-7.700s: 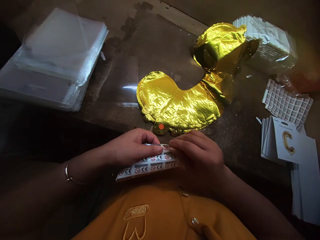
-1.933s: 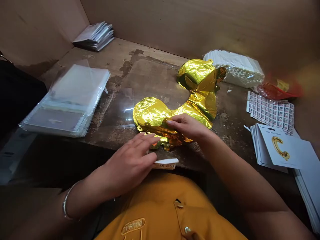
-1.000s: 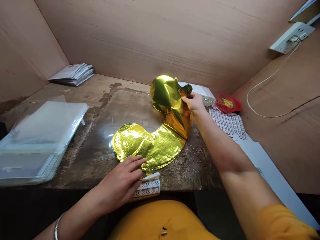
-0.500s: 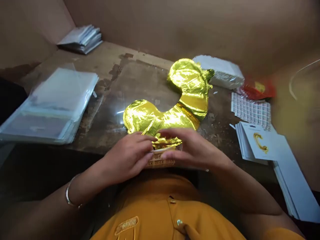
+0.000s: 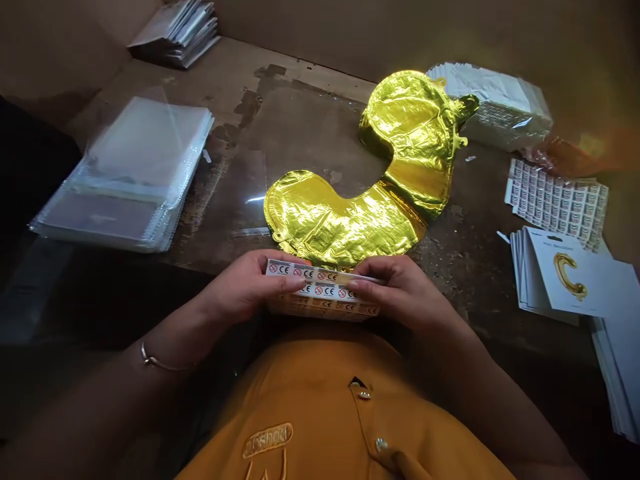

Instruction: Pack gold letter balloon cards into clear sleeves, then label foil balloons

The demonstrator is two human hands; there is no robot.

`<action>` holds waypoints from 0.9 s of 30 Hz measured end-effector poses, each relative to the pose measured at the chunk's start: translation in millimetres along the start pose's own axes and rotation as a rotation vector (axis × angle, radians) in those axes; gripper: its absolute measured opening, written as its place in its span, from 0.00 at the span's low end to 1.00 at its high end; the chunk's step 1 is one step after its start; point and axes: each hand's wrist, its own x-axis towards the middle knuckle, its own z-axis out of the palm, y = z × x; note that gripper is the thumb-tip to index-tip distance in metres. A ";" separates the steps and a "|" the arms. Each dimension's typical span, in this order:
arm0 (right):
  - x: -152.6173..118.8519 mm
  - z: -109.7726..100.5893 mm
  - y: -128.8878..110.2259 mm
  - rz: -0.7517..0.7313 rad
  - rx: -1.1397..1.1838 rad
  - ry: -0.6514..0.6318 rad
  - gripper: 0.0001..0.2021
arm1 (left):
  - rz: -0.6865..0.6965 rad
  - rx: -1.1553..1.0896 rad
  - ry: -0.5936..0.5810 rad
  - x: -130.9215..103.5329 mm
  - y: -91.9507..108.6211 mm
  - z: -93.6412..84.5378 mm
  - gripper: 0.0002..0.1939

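Observation:
Between my hands, at the table's front edge, is a sheet of stickers (image 5: 325, 291) printed with CE marks and red warning circles. My left hand (image 5: 253, 283) grips its left end, thumb on top and fingers behind. At the right end, my right hand (image 5: 403, 287) pinches it the same way. Right behind the sheet lies a shiny gold foil balloon (image 5: 350, 213), curved like a letter C and wrinkled. Its lower edge is partly hidden by my hands and the sheet.
Clear plastic sleeves (image 5: 130, 167) lie stacked at left, with another stack of packets (image 5: 177, 33) in the back corner. A wrapped white stack (image 5: 500, 107) stands behind the balloon. At right are another sticker sheet (image 5: 560, 200), folded cards (image 5: 565, 273) picturing a gold C, and a blurred red packet (image 5: 585, 157).
My hands have moved apart to the two ends of the sticker sheet, which now shows more fully and tilts toward me. The view has shifted, so the table things sit higher in the picture.

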 end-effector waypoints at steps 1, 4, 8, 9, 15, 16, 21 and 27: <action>-0.7 -0.2 1.4 0.006 -0.015 -0.007 0.13 | -0.028 -0.046 -0.007 -0.2 -3.9 3.1 0.19; -5.4 0.4 2.0 -0.032 -0.161 -0.010 0.11 | -0.060 -0.040 0.027 -3.4 -13.5 10.4 0.17; -12.8 9.8 -6.5 -0.330 -0.566 0.256 0.09 | -0.020 0.010 0.091 -6.7 -20.3 14.5 0.16; -13.3 14.0 -8.6 -0.415 -0.660 0.315 0.09 | -0.011 0.003 0.106 -6.8 -21.6 15.4 0.16; -7.0 35.1 -3.8 -0.554 -0.833 0.341 0.07 | 0.041 0.006 0.129 -5.7 -30.5 18.2 0.16; -6.1 36.2 -1.5 -0.562 -0.835 0.354 0.06 | 0.043 0.003 0.125 -5.7 -31.9 17.9 0.16; -5.3 37.2 6.1 -0.672 -0.928 0.449 0.05 | 0.052 -0.028 0.114 -5.2 -36.4 15.9 0.15; -5.5 35.0 14.5 -0.824 -0.983 0.482 0.12 | 0.048 -0.089 0.103 -3.4 -37.7 16.9 0.15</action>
